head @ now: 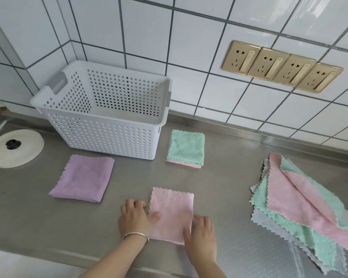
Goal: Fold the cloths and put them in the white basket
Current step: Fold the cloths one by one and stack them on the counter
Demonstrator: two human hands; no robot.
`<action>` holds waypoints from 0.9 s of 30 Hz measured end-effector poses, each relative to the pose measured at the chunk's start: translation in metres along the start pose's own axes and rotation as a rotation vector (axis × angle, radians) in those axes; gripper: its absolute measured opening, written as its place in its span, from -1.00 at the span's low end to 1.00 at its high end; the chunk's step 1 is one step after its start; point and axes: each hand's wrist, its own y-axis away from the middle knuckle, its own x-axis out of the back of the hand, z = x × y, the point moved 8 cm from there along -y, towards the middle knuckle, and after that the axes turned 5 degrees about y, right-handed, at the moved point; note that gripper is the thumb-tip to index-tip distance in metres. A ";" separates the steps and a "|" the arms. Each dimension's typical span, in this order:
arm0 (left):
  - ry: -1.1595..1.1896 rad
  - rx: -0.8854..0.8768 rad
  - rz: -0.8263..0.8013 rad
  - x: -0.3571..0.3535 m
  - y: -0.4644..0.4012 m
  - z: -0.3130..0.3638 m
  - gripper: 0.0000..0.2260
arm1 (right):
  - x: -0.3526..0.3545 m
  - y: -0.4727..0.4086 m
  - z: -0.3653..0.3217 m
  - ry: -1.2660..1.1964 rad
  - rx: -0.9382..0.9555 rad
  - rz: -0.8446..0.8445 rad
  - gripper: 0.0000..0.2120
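A folded pink cloth point(172, 211) lies on the steel counter in front of me. My left hand point(136, 216) grips its left edge, thumb on top. My right hand point(201, 235) presses on its lower right corner. The white perforated basket point(101, 135) stands at the back left, with no cloth visible inside. A folded purple cloth point(84, 178) lies in front of the basket. A folded green cloth point(186, 147) rests on a folded pink one to the basket's right. A pile of unfolded pink, green and grey cloths point(301, 205) lies at the right.
A white round lid with a black knob point(12, 147) sits at the left edge. The tiled wall behind carries a row of gold sockets point(281, 66). The counter's front edge point(68, 255) runs just below my forearms.
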 end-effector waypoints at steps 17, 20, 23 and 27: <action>0.582 -0.004 0.179 0.115 -0.032 -0.041 -0.72 | -0.020 -0.020 -0.125 -0.607 -0.092 -0.314 -0.78; 0.485 -0.033 0.204 0.146 -0.062 -0.079 -0.53 | -0.035 -0.021 -0.196 -0.605 0.017 -0.348 -0.77; 0.354 -0.069 0.156 0.156 -0.093 -0.099 -0.48 | -0.049 -0.026 -0.239 -0.636 0.041 -0.350 -0.79; 0.264 0.006 0.074 0.156 -0.128 -0.124 -0.56 | -0.069 -0.039 -0.266 -0.589 0.025 -0.359 -0.87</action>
